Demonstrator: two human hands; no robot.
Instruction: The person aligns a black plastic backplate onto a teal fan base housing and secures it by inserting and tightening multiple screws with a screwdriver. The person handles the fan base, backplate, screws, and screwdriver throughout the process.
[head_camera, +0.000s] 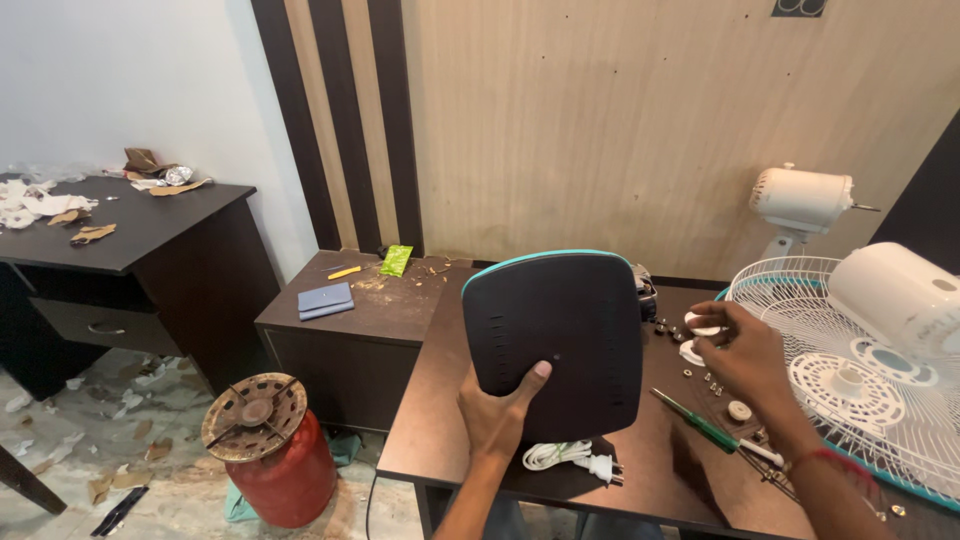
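The dark fan base (555, 335), a rounded square plate with a teal edge, stands upright above the front part of the tabletop (440, 430). The left hand (497, 415) holds it from below; its grip is closed on the lower edge, with the thumb pressed on the dark face. The right hand (740, 350) is beside it, and its fingertips pinch a small white part (703, 325). Screws (712, 383) and a green screwdriver (700, 425) lie under that hand. A white fan grille (800, 300) rests at the right edge.
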